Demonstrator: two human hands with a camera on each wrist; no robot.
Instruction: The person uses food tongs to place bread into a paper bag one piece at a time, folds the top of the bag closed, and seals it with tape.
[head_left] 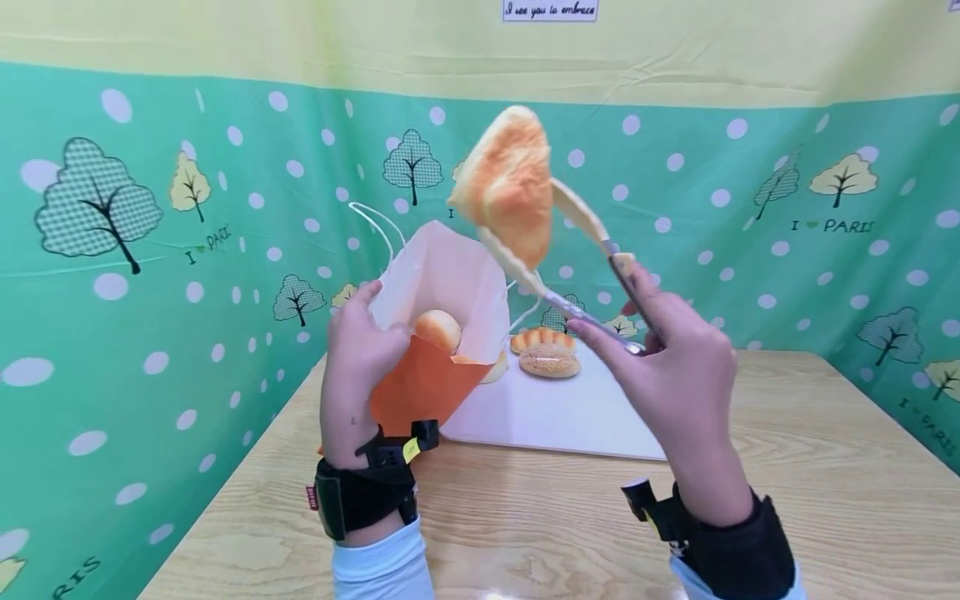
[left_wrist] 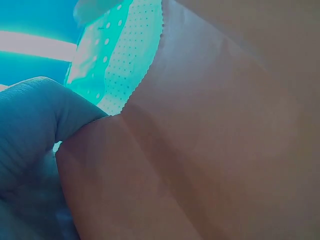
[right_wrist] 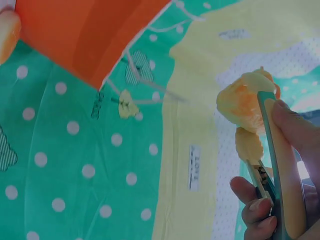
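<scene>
My left hand (head_left: 363,346) grips the side rim of an orange paper bag (head_left: 427,383) with a white inside and white cord handles. In the left wrist view the thumb bends over the bag's zigzag-cut edge (left_wrist: 142,80). A round bun (head_left: 438,332) shows in the bag's mouth. My right hand (head_left: 678,358) holds a pair of tongs (head_left: 592,321) with pale tips and metal arms. Raised above and right of the bag, a golden, roughly triangular bread (head_left: 513,183) sits between the tong tips, also seen in the right wrist view.
Behind the bag lies a white board (head_left: 570,421) on the wooden table (head_left: 817,467). It bears a ridged bread roll (head_left: 542,337), a crumb-coated oval bun (head_left: 550,362) and a pale bread (head_left: 495,369) partly hidden by the bag. A patterned green cloth (head_left: 712,250) hangs behind.
</scene>
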